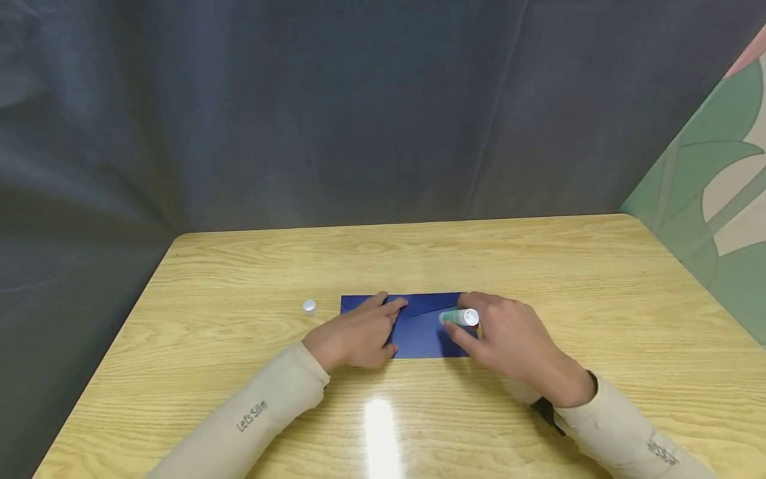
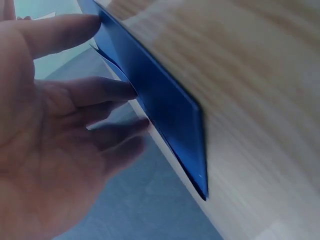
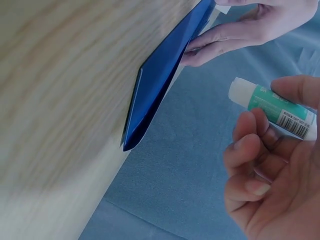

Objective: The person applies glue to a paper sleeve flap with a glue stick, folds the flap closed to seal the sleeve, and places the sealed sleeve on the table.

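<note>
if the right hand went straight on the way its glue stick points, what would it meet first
Likely the envelope, touched by the glue stick before the right hand itself; the left hand also lies near that line, and depth is hard to judge.

You are working at a light, wood-grained table (image 1: 179, 346) with rounded far corners. Directly on its surface, a blue envelope (image 1: 419, 337) is lying; a small white cap (image 1: 309, 307) is resting near the envelope's left end. Nearer you, the surface is reflecting light.
</note>
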`<state>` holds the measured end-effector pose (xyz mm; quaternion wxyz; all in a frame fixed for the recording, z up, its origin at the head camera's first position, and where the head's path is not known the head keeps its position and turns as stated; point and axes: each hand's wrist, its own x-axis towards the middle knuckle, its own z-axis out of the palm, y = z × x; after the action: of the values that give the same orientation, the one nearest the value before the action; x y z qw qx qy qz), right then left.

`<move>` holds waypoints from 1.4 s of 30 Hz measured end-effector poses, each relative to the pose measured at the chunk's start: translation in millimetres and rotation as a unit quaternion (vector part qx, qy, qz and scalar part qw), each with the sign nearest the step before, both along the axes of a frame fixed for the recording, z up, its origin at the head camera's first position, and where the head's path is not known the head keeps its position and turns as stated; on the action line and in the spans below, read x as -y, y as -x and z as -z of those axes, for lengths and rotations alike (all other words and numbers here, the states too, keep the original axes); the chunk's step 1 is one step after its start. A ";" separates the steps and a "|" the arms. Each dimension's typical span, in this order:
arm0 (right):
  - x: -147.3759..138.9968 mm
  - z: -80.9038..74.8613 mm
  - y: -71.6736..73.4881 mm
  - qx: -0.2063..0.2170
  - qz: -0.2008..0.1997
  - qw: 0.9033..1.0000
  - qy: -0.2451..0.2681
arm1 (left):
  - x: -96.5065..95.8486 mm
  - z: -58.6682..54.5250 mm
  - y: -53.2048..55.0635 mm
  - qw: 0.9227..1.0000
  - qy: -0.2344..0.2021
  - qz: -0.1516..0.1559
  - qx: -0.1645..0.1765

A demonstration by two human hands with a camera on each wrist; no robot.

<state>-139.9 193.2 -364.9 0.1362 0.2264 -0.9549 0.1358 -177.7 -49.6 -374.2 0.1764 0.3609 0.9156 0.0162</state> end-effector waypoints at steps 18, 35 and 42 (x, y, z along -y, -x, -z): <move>-2.0 2.6 1.8 -0.002 -0.001 1.000 -0.007 | 6.6 2.8 13.9 0.997 -0.050 -0.011 0.049; 1.8 -1.1 0.8 0.013 -0.004 1.000 -0.009 | -9.4 -0.9 6.1 0.999 0.030 -0.008 -0.010; 0.9 -1.9 -0.6 0.013 0.001 1.000 -0.011 | -10.2 -0.4 4.4 0.999 0.019 -0.028 0.035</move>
<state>-139.3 192.4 -363.0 0.1209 0.2248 -0.9584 0.1278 -182.1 -39.5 -373.9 0.2149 0.3307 0.9188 0.0165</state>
